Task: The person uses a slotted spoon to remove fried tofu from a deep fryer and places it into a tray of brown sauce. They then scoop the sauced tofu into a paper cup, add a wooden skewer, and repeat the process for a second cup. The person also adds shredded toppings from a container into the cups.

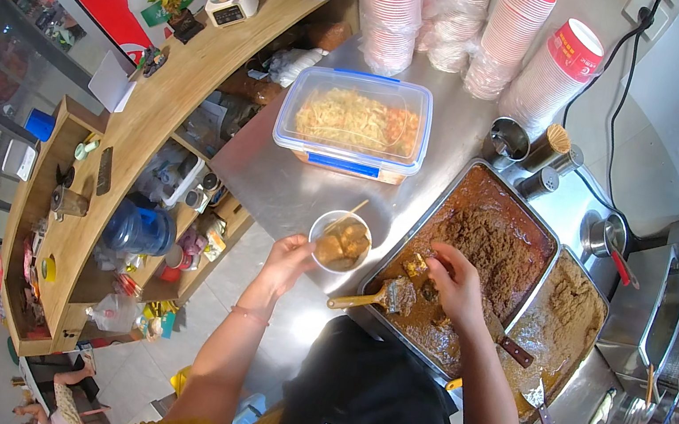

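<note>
My left hand point(289, 262) grips a white paper cup point(335, 268) by its left side. Brown, sauce-coated food pieces point(344, 245) fill much of the cup, and a thin wooden stick point(351, 212) leans out of it. Over a metal tray of brown sauce and crumbly paste point(488, 243), my right hand point(453, 278) has its fingers curled. A yellowish food piece point(415, 265) sits right at its fingertips; whether they grip it is unclear. Below that, a brush point(375, 297) with a wooden handle rests across the tray's near-left edge, its bristles coated in sauce.
A lidded plastic box point(353, 121) of shredded food stands beyond the cup. Tall stacks of paper cups point(386, 11) line the back. A second tray of paste point(564, 317) holds a spatula point(537, 401). Metal canisters point(540, 182) stand behind the trays. A wooden counter point(146, 119) curves along the left.
</note>
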Demonstrator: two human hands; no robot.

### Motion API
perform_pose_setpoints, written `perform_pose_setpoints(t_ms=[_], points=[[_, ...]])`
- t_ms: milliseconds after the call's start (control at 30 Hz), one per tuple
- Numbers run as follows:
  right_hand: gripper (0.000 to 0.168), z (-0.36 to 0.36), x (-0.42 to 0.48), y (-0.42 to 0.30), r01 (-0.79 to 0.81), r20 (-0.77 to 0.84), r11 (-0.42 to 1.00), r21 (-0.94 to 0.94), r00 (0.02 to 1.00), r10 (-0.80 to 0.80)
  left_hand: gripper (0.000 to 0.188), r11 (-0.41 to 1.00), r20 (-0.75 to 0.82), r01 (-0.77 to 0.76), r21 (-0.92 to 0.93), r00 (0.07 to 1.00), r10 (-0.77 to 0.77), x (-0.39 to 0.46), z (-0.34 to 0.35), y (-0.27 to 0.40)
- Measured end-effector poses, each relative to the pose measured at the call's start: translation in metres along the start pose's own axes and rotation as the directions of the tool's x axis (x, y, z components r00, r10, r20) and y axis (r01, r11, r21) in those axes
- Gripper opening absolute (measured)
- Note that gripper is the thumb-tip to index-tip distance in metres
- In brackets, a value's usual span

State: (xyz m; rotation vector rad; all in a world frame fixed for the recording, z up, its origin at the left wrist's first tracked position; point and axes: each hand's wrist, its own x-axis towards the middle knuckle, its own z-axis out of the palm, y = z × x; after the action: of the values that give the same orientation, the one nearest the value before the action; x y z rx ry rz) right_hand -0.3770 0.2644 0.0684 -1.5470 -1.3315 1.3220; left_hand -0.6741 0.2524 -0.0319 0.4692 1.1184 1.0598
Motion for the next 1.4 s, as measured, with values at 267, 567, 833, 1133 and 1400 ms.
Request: perform_pose_setpoints(t_ms=[267, 567, 833, 1133, 1400], points=[[0.025, 0.029, 0.028, -0.030, -0.057, 0.095, 0.973, 0.224, 0.995, 0.036, 0.006, 0.962, 0.136, -0.229, 0.150, 0.968, 0.209, -0.050, 0.059, 0.016], [0.005, 0.014, 0.011, -0.032, 0.341, -0.096, 0.939, -0.046, 0.934, -0.344, 0.004, 0.992, 0.210, -0.127, 0.028, 0.970, 0.118, -0.051, 0.080, 0.007], [0.012, 0.008, -0.011, -0.045, 0.471, -0.276, 0.808, 0.355, 0.878, -0.391, 0.006, 0.986, 0.262, 0.096, -0.136, 0.963, -0.058, -0.047, 0.086, 0.006], [0.010, -0.034, -0.064, -0.018, 0.546, -0.334, 0.812, -0.208, 0.740, -0.584, 0.017, 0.978, 0.284, 0.144, -0.151, 0.954, -0.096, -0.050, 0.090, 0.010], [0.009, -0.022, -0.084, -0.026, 0.647, 0.008, 0.567, -0.509, 0.663, -0.749, 0.009, 0.989, 0.227, 0.112, -0.096, 0.970, -0.088, -0.047, 0.102, 0.006]])
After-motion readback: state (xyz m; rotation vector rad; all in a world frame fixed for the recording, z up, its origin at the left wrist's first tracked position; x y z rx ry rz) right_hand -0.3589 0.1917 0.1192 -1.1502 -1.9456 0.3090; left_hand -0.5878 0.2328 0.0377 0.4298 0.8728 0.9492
